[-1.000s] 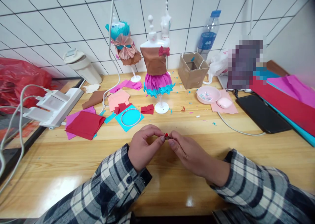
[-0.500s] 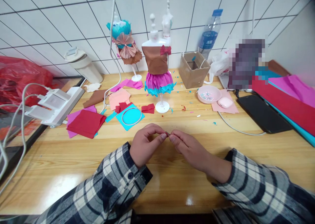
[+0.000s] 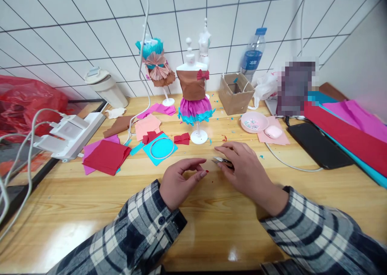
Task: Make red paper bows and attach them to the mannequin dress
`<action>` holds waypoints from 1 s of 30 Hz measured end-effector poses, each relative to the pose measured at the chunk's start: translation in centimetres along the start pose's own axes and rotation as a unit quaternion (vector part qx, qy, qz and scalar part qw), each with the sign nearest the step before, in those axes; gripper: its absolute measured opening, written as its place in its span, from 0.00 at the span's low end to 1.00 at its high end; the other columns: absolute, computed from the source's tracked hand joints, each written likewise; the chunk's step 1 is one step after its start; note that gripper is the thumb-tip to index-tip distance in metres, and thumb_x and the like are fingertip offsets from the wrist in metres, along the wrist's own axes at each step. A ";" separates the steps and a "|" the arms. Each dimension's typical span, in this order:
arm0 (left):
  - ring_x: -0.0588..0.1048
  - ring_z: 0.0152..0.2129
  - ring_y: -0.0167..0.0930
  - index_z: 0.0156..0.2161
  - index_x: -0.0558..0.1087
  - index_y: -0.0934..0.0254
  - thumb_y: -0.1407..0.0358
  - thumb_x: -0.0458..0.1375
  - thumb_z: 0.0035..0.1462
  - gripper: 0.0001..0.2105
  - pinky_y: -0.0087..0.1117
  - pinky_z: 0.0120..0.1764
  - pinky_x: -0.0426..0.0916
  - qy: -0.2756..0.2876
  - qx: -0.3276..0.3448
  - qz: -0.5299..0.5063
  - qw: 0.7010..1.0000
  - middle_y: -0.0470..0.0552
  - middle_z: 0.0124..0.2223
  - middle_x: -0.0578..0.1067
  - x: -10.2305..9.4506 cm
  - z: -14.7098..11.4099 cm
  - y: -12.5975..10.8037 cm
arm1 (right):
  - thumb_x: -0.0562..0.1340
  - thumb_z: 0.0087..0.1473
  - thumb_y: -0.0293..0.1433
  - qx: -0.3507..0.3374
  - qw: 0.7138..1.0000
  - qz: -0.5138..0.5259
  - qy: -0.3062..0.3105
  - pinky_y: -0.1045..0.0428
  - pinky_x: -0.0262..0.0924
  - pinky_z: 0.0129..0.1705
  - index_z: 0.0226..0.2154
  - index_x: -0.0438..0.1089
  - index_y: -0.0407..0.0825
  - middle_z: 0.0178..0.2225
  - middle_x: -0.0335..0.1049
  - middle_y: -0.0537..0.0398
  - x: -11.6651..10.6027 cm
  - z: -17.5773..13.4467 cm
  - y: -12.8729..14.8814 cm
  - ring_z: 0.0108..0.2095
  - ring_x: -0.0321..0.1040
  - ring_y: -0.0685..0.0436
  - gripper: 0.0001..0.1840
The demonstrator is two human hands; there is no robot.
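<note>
With its grip spread, the left hand (image 3: 181, 183) is bearing a red scrap (image 3: 207, 171) at the thumb tip; the right hand (image 3: 246, 172) is pinching a tool (image 3: 224, 162) nearby, over the bench (image 3: 217, 230).

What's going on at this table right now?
The person's left hand is over the table with thumb and index finger apart, a tiny red scrap at the thumb tip. The right hand has a small pointed tool at its fingers; whether it grips it firmly is hard to tell. Just beyond stands a mannequin in a brown top and purple skirt, with a ring lying on blue paper nearby.
</note>
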State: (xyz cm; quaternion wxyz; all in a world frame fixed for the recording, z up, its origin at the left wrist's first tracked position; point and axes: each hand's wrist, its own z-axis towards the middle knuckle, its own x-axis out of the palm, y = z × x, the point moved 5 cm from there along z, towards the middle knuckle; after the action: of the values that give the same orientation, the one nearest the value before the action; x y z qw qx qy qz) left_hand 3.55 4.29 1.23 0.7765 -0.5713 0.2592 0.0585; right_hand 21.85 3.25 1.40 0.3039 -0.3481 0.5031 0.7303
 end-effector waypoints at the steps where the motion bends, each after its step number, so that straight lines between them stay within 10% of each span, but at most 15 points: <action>1: 0.77 0.30 0.29 0.43 0.76 0.63 0.65 0.63 0.53 0.11 0.32 0.38 0.73 -0.012 0.044 0.043 0.998 0.48 0.31 0.79 -0.2 -0.1 -0.7 | 0.60 0.55 0.32 0.007 0.998 0.055 0.003 0.45 0.58 0.45 0.45 0.71 0.49 0.43 0.71 0.48 0.1 -0.1 0.2 0.44 0.65 0.40 0.14; 9: 0.76 0.31 0.30 0.40 0.75 0.62 0.70 0.63 0.53 0.08 0.33 0.37 0.71 -0.066 0.256 0.198 0.944 0.50 0.33 0.79 -0.9 -0.9 -3.3 | 0.64 0.52 0.36 0.097 0.950 0.282 0.091 0.54 0.53 0.25 0.34 0.76 0.50 0.27 0.70 0.56 1.6 -0.9 1.2 0.23 0.58 0.51 0.09; 30: 0.74 0.31 0.31 0.31 0.76 0.64 0.67 0.60 0.55 0.04 0.34 0.37 0.67 0.012 0.105 0.099 0.990 0.51 0.32 0.76 -0.4 0.1 -1.3 | 0.62 0.49 0.35 0.162 0.925 0.333 0.086 0.55 0.51 0.24 0.28 0.73 0.47 0.22 0.67 0.58 2.2 -0.7 0.2 0.21 0.55 0.53 0.08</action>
State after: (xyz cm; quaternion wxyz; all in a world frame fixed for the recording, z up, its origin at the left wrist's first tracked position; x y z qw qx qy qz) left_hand 3.76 4.07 2.52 0.8193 -0.4592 0.3284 0.1005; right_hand 20.55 2.75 -0.44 0.0509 -0.1681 0.7257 0.6652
